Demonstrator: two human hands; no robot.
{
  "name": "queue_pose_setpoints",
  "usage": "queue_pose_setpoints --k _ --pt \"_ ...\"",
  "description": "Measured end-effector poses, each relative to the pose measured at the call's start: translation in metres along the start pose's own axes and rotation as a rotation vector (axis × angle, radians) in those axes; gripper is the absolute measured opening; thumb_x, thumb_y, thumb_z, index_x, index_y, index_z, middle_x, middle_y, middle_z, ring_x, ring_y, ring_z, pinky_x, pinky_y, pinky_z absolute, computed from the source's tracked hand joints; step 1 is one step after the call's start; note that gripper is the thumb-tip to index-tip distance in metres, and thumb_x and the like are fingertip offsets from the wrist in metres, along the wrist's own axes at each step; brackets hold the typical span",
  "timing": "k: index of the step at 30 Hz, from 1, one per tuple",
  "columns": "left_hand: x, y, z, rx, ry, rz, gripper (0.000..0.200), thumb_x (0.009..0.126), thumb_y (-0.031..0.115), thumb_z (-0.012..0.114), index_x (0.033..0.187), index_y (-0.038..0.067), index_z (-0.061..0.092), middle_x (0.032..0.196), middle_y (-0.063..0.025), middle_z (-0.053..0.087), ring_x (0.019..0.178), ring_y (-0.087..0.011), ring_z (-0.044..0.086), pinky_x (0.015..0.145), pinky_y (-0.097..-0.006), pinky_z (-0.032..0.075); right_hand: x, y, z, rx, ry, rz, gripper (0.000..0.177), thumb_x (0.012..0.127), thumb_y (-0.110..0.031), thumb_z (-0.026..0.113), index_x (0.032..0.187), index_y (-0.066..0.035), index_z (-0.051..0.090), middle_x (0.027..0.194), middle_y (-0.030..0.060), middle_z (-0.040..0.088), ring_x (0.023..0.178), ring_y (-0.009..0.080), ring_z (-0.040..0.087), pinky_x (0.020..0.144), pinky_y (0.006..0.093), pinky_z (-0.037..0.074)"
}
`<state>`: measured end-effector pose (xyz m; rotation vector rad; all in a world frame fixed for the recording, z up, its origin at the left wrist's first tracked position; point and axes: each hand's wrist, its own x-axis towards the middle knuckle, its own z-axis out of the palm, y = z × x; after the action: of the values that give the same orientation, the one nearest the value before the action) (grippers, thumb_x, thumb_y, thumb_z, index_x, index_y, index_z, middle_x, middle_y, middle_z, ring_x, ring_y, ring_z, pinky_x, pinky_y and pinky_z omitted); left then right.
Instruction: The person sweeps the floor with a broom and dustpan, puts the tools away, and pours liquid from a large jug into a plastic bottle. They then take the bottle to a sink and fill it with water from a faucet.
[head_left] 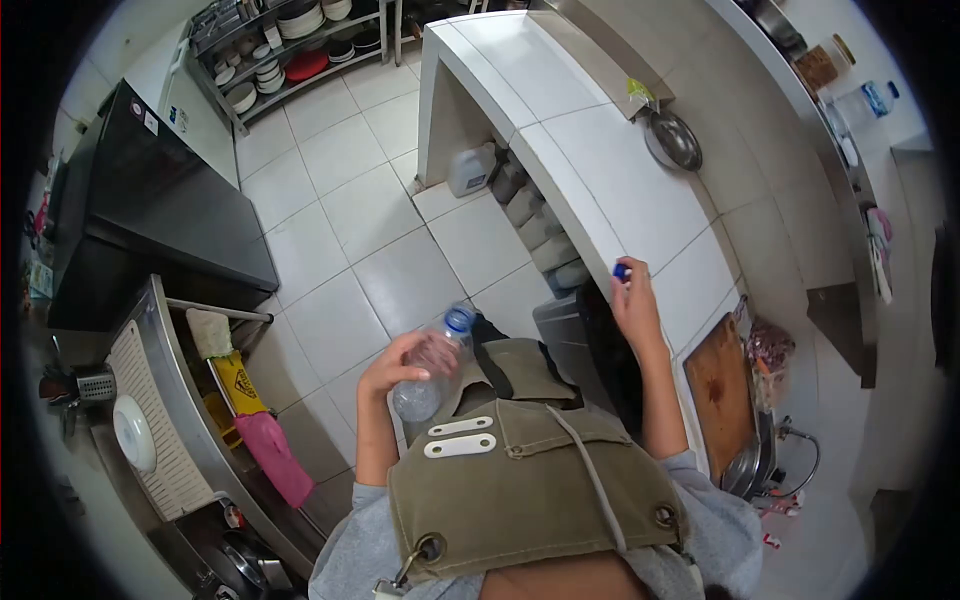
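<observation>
Fingers of my left hand (395, 366) wrap round a clear plastic bottle (418, 398), held tilted in front of the olive apron (540, 470). The bottle's mouth, with a blue ring, points up and away from me; no cap sits on it. Near the edge of the white tiled counter (590, 165), my right hand (636, 302) pinches a small blue cap (621, 271) between its fingertips. The two hands are well apart.
A wooden board (718, 400) lies on the right, a metal bowl (674, 140) farther up the counter. Jugs (470, 172) stand beneath it. At left are a dark fridge (170, 205) and a steel sink unit (185, 440) with a white plate (134, 433). Shelves hold dishes at the back.
</observation>
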<state>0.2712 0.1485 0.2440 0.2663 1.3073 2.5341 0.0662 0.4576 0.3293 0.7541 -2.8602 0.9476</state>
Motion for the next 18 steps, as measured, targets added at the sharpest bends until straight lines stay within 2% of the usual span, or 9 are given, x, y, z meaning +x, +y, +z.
queue_pose_setpoints --k 2,4,8,9,10,12,14,16,18 --pt "0.011 0.003 -0.014 0.025 0.219 0.138 0.067 0.062 0.031 0.073 0.114 -0.004 0.050 0.094 -0.0150 0.060 0.085 -0.0241 0.060 0.080 -0.0334 0.047 0.018 0.074 -0.002 -0.205 0.031 0.035 0.029 0.081 -0.002 0.050 0.109 0.001 0.044 0.102 0.0254 0.048 0.096 0.0407 0.048 0.086 0.0421 0.039" --pt "0.021 0.012 -0.021 0.021 0.335 0.158 0.073 0.058 0.034 0.074 0.113 -0.007 0.049 0.094 -0.0158 0.060 0.086 -0.0254 0.061 0.081 -0.0346 0.047 0.028 0.122 -0.005 -0.309 -0.028 0.116 0.028 0.080 0.000 0.050 0.108 -0.001 0.044 0.100 0.0262 0.047 0.093 0.0404 0.048 0.083 0.0421 0.040" --pt "0.033 -0.003 -0.055 0.084 0.537 0.334 0.077 0.058 0.033 0.073 0.115 -0.010 0.046 0.097 -0.0160 0.059 0.087 -0.0257 0.061 0.081 -0.0360 0.047 0.049 0.160 -0.012 -0.416 -0.078 0.219 0.031 0.078 -0.001 0.049 0.109 -0.001 0.045 0.107 0.0267 0.044 0.097 0.0416 0.046 0.086 0.0440 0.039" --pt "0.033 -0.007 -0.059 0.130 0.716 0.375 0.080 0.057 0.036 0.072 0.116 -0.010 0.045 0.098 -0.0162 0.059 0.088 -0.0269 0.060 0.082 -0.0366 0.046 0.058 0.162 -0.011 -0.451 -0.085 0.247 0.034 0.078 -0.001 0.050 0.111 0.000 0.045 0.111 0.0271 0.042 0.100 0.0420 0.045 0.087 0.0450 0.038" --pt "0.031 -0.014 -0.064 0.175 0.895 0.409 0.083 0.056 0.039 0.071 0.117 -0.009 0.044 0.098 -0.0163 0.058 0.089 -0.0280 0.060 0.084 -0.0371 0.045 0.066 0.152 -0.007 -0.462 -0.100 0.237 0.034 0.078 -0.001 0.050 0.111 0.000 0.045 0.111 0.0271 0.042 0.100 0.0420 0.045 0.087 0.0450 0.038" --pt "0.024 -0.044 -0.079 0.159 0.993 0.491 0.079 0.060 0.036 0.071 0.120 -0.006 0.043 0.106 -0.0167 0.055 0.097 -0.0290 0.057 0.090 -0.0385 0.042 0.083 0.117 0.004 -0.713 0.028 0.007 0.039 0.076 -0.001 0.050 0.115 0.000 0.045 0.117 0.0278 0.041 0.106 0.0428 0.042 0.091 0.0476 0.036" --pt "0.013 -0.077 -0.088 0.139 1.337 0.642 0.070 0.069 0.027 0.068 0.126 -0.002 0.039 0.115 -0.0171 0.051 0.106 -0.0297 0.052 0.094 -0.0404 0.039 0.101 0.064 0.028 -0.498 -0.042 -0.212 0.038 0.075 -0.001 0.051 0.113 0.001 0.049 0.120 0.0270 0.041 0.109 0.0430 0.040 0.092 0.0474 0.035" --pt "-0.003 -0.111 -0.099 0.063 1.599 0.603 0.064 0.074 0.013 0.065 0.129 0.001 0.035 0.122 -0.0175 0.047 0.111 -0.0301 0.049 0.099 -0.0422 0.036 0.097 0.033 0.070 -0.266 -0.253 -0.352 0.032 0.074 -0.001 0.052 0.106 -0.001 0.053 0.111 0.0237 0.049 0.103 0.0394 0.046 0.088 0.0446 0.039" --pt "-0.014 -0.121 -0.105 0.086 1.766 0.486 0.059 0.077 0.005 0.062 0.130 0.003 0.035 0.124 -0.0176 0.045 0.114 -0.0302 0.047 0.099 -0.0420 0.035 0.082 -0.004 0.113 -0.006 -0.484 -0.263 0.028 0.074 -0.001 0.056 0.101 -0.003 0.054 0.111 0.0198 0.047 0.101 0.0375 0.048 0.086 0.0407 0.042"
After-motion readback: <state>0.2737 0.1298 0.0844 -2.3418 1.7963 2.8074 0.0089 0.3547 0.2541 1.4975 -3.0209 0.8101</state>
